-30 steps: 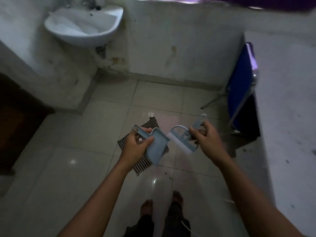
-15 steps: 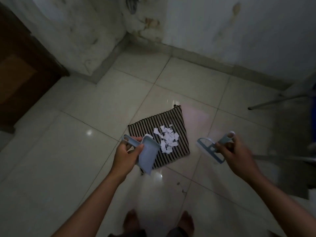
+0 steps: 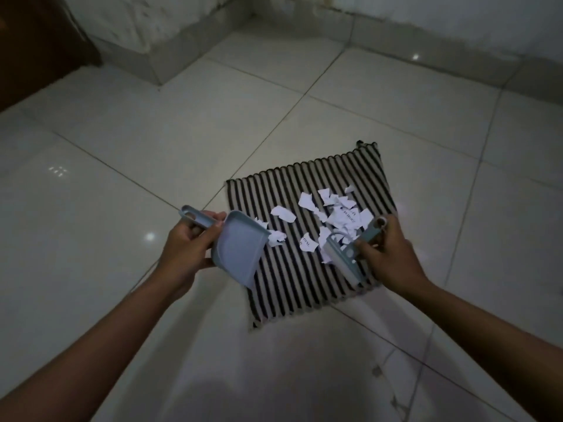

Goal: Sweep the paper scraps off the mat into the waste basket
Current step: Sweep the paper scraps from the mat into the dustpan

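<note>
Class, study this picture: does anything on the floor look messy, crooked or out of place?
Torn white paper scraps lie scattered over the striped mat, mostly on its far half. The mat sits askew to the floor tile lines. The left hand holds a dustpan, the right hand a brush. No waste basket is in view.

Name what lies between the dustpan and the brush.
In the head view: striped mat with white paper scraps between dustpan and brush.

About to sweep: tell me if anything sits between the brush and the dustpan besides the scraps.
Nothing visible does. Between the brush in the right hand and the dustpan in the left hand lie only bare striped mat and the paper scraps. No waste basket is in view.
</note>
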Available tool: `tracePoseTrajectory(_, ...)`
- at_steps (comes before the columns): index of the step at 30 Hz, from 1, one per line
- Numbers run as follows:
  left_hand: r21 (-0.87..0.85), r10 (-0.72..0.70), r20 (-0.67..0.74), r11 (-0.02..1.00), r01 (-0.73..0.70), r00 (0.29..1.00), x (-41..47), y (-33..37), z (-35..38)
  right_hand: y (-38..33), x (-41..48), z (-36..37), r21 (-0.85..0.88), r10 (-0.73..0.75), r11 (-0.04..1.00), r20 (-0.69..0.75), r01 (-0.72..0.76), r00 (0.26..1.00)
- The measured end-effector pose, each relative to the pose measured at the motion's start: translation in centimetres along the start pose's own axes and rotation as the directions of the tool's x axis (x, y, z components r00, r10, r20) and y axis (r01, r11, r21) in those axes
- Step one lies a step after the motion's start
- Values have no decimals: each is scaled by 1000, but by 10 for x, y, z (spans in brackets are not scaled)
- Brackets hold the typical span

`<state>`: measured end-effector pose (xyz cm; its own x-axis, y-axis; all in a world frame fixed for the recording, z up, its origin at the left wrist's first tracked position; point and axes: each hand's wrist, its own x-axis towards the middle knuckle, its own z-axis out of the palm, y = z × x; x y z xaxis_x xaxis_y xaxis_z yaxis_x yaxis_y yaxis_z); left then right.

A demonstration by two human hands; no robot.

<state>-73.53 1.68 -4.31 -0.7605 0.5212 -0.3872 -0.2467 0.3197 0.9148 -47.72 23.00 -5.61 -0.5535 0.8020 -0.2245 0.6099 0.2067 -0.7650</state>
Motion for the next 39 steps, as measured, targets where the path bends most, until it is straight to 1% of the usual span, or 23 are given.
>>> tracePoseTrajectory(4, -120, -24, -68, 993, 16, 997, -1, -47, 0, 2, 5, 46, 72, -48, 996, 43, 44, 998)
tracePoseTrajectory(8, -248, -118, -131, 965, 83, 984, -5, -72, -14, -11, 4, 76, 98, -75, 992, -6, 75, 997)
tracePoseTrajectory(10, -283, -129, -156, 956, 81, 979, -3, -76, -18, -17, 7, 92, 108, -89, 990, -36, 93, 995)
tracePoseTrajectory(14, -334, -99, -150, 942, 44, 984, 7, -78, -16, -18, 20, 115, 148, -120, 980, -75, 130, 990)
tracePoseTrajectory(17, -348, -99, -125, 936, 50, 987, 14, -79, -10, -20, 28, 121, 83, -195, 976, -80, 201, 978)
tracePoseTrajectory(19, -353, -107, -121, 934, 58, 987, 17, -84, -7, -22, 33, 122, 17, -249, 968, -44, 250, 968)
tracePoseTrajectory(23, -377, -121, -133, 924, 63, 984, 20, -93, -6, -23, 34, 132, -78, -328, 938, 110, 337, 938)
tracePoseTrajectory(25, -404, -129, -135, 913, 64, 983, 18, -97, -6, -21, 24, 135, -73, -332, 936, 143, 345, 932)
tracePoseTrajectory(29, -435, -144, -123, 897, 77, 982, 12, -108, -6, -17, 12, 134, 10, -314, 949, 57, 314, 948)
tracePoseTrajectory(30, -436, -145, -121, 896, 79, 982, 10, -110, -5, -17, 11, 134, 17, -310, 951, 65, 310, 949)
tracePoseTrajectory(33, -442, -149, -115, 893, 84, 982, 7, -113, -3, -17, 2, 144, -18, -334, 939, 183, 343, 925)
tracePoseTrajectory(34, -445, -150, -113, 891, 85, 982, 7, -113, -3, -17, -1, 147, -16, -341, 937, 196, 350, 920)
tracePoseTrajectory(35, -447, -153, -112, 890, 88, 982, 7, -114, -3, -17, -2, 149, 3, -345, 937, 179, 350, 921)
tracePoseTrajectory(38, -452, -165, -121, 887, 93, 979, 6, -117, -5, -15, 0, 146, 85, -327, 943, 44, 323, 944)
tracePoseTrajectory(39, -455, -170, -127, 886, 95, 977, 6, -118, -5, -15, 1, 145, 92, -324, 943, 34, 320, 946)
